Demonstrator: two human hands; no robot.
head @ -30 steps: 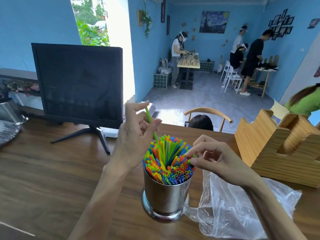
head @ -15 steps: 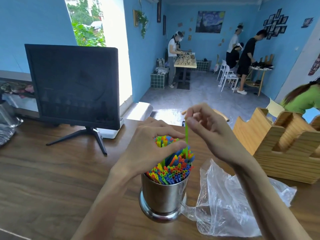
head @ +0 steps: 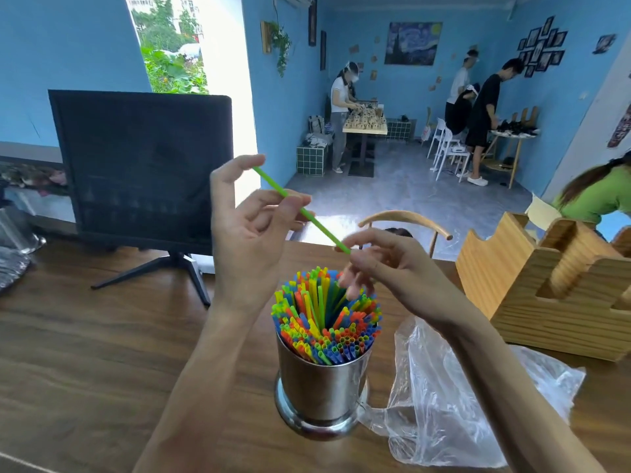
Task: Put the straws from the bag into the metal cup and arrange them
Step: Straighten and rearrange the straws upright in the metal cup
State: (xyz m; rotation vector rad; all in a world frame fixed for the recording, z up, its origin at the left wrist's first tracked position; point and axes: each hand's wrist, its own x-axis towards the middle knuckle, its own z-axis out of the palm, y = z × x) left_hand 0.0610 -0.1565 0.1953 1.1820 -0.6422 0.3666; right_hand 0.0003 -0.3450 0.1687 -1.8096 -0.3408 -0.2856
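Head view: metal cup (head: 322, 387) standing upright on wooden table (head: 85, 353), packed with coloured straws (head: 326, 319) fanning out above its rim. Just right of the cup, touching its base, crumpled clear plastic bag (head: 454, 404). Above the cup, single green straw (head: 302, 210) held tilted, high end to the left. Left hand (head: 249, 230) up-left of the cup, thumb and fingers pinching the straw near its middle. Right hand (head: 386, 268) directly over the cup's straws, fingertips gripping the lower end. Behind and left of the cup, dark monitor (head: 143, 165); to the right, wooden holder (head: 546, 288)
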